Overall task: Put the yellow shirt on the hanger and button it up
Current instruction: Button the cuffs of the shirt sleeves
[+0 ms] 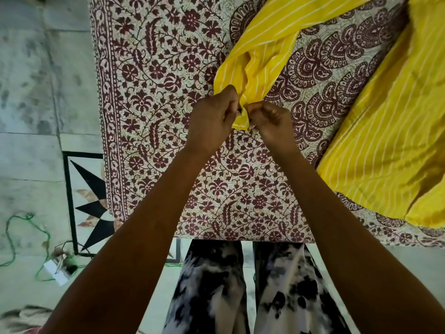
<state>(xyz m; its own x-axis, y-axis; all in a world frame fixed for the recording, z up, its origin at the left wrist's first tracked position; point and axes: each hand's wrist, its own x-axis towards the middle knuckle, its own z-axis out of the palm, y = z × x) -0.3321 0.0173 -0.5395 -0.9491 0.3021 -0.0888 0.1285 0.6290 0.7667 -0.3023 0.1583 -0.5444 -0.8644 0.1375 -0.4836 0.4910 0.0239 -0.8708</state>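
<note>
Both hands pinch the cuff end of a sleeve (255, 68) of the yellow striped shirt (385, 131): left hand (212, 119) and right hand (272, 124) each with a closed grip on the fabric, fingertips nearly touching. Shirt body lies spread on the maroon floral bedsheet (168, 92), right of the hands; no hanger visible

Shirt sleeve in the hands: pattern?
Yellow sleeve with thin white stripes, clearest in the head view.

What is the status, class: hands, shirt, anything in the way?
Left hand and right hand both pinching the sleeve cuff. Yellow shirt flat on the patterned bedspread. No hanger in view. Nothing in the way.
</note>
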